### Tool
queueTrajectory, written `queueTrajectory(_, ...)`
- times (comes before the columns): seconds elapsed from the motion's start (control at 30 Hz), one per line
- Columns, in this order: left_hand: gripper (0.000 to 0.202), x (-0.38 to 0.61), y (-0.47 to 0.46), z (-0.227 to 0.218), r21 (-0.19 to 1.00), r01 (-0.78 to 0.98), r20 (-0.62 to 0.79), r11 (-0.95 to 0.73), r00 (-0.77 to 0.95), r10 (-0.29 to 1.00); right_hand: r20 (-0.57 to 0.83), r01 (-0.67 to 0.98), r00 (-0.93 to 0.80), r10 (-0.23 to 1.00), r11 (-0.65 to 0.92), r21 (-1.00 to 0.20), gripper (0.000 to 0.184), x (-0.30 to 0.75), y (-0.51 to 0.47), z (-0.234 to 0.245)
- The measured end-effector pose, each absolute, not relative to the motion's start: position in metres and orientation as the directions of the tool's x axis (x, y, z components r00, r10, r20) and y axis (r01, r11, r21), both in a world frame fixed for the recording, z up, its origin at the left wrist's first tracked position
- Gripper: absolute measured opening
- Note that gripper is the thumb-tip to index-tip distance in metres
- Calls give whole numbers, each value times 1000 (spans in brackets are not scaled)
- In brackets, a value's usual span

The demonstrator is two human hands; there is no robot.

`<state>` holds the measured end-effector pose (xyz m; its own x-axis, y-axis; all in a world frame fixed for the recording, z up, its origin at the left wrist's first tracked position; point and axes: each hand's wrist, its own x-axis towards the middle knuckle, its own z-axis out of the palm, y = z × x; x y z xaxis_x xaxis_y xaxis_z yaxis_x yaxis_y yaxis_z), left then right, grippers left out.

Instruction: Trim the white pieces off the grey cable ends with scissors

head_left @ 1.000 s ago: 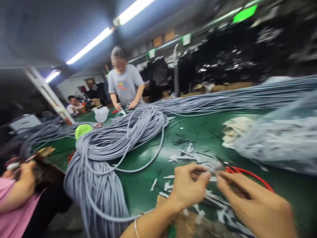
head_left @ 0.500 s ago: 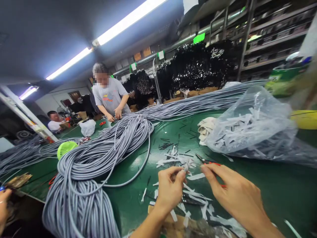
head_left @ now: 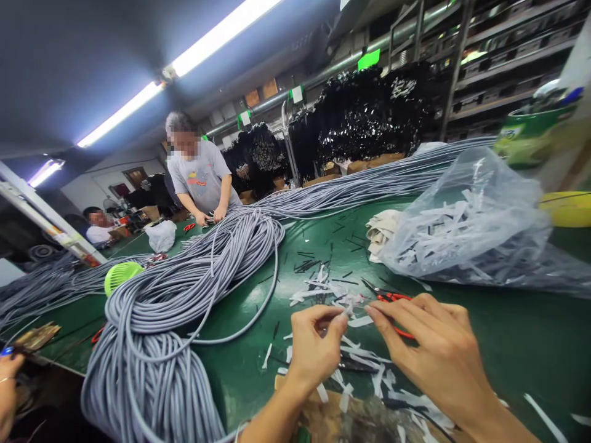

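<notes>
My left hand (head_left: 318, 344) is closed in a pinch over the green table. Something small and pale shows at its fingertips, too small to name. Just to the right, my right hand (head_left: 429, 351) has thumb and forefinger pressed together, pointing at the left fingertips across a small gap. Whatever it pinches is hard to see. Beneath and beyond the hands lie white strips (head_left: 362, 321) and short black pieces (head_left: 307, 266). Red-handled cutters (head_left: 392, 296) rest on the table behind my right hand, which partly hides them.
Grey cable coils (head_left: 198, 289) are heaped on the left, and a long cable bundle (head_left: 369, 184) runs along the back. A clear bag (head_left: 462, 240) of white scraps stands right beside a cloth (head_left: 382, 232). A co-worker (head_left: 201, 172) handles cables opposite; another person's hand (head_left: 12, 369) shows lower left.
My right hand has shifted slightly left and up, its fingertips closer to my left hand. The left hand keeps its pinch. The whole view has shifted a little.
</notes>
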<state>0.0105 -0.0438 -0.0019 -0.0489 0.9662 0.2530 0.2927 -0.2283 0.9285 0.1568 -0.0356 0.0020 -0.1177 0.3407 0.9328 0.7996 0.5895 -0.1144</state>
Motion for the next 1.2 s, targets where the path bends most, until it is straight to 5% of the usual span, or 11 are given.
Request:
queueTrajectory(0.37, 21, 10, -44, -2, 919, 314, 259, -238, -28, 965, 920, 744, -108, 378, 644, -178, 29, 157, -34, 4)
queueTrajectory(0.8, 18, 11, -47, 2, 818, 475, 391, -324, -48, 919, 931, 804, -158, 328, 590, -72, 27, 155, -36, 3)
queueTrajectory(1.03, 16, 10, -45, 1, 877, 374, 335, -301, -27, 942, 836, 650, -49, 547, 653, -389, 50, 156, -29, -4)
queueTrajectory(1.2, 12, 8, -44, 1, 882, 355, 330, -311, 6, 944, 496, 318, -93, 863, 498, -807, 52, 154, -27, -4)
